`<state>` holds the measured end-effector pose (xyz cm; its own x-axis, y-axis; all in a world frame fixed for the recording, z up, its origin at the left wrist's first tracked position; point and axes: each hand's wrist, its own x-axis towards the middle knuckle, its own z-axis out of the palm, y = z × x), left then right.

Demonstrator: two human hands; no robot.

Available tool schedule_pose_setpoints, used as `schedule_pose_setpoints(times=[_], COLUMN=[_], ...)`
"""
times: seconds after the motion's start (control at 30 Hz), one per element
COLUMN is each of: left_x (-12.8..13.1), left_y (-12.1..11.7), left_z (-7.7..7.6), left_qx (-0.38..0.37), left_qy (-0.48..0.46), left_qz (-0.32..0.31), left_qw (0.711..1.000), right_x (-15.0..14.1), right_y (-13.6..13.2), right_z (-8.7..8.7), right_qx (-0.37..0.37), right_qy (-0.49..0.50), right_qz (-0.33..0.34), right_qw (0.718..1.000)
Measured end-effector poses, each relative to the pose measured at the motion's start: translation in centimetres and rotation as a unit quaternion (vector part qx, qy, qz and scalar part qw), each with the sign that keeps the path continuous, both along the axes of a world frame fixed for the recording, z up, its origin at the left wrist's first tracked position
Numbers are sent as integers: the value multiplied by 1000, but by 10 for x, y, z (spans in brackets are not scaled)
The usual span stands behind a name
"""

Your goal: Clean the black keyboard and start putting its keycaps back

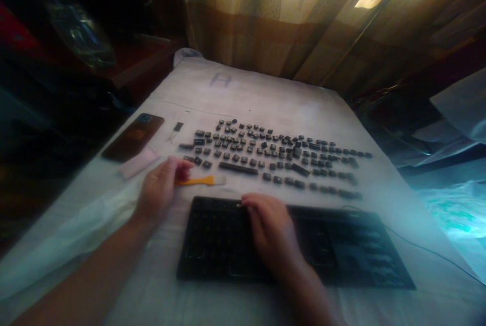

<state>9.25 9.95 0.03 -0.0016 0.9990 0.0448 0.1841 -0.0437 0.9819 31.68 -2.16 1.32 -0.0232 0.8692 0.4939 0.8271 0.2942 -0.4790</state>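
A black keyboard frame (341, 250) without its keycaps lies on the white cloth in front of me. My right hand (271, 232) rests on its upper edge, fingers curled down; what they hold is hidden. My left hand (161, 189) is closed on the orange handle of a small brush (205, 180), whose pale bristles point right, just above the keyboard's left end. Several loose black keycaps (273, 151) are laid out in rows on the cloth beyond the keyboard.
A dark phone (132, 136) lies at the left of the cloth, with a pale pink flat object (138, 162) beside it. The keyboard cable (429, 250) runs off to the right. Curtains (284, 27) hang behind the white-covered table (266, 93).
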Motion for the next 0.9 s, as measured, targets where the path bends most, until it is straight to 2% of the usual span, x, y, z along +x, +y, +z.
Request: schedule_pose_setpoints(times=[0.17,0.53,0.9], left_x=[-1,-2,-1], left_y=[1,2,2], left_z=[-2,-3,-5], left_qx=[19,12,14], left_qy=[10,5,-1], left_qz=[-5,-9,-10], left_qw=[1000,1000,1000], right_x=[-5,-9,-11], right_y=[3,4,5], right_z=[-3,-5,-2], right_qx=[-1,0,-4], right_qy=[-11,-47,-51], right_qz=[7,6,-6], right_qw=[1000,999,999])
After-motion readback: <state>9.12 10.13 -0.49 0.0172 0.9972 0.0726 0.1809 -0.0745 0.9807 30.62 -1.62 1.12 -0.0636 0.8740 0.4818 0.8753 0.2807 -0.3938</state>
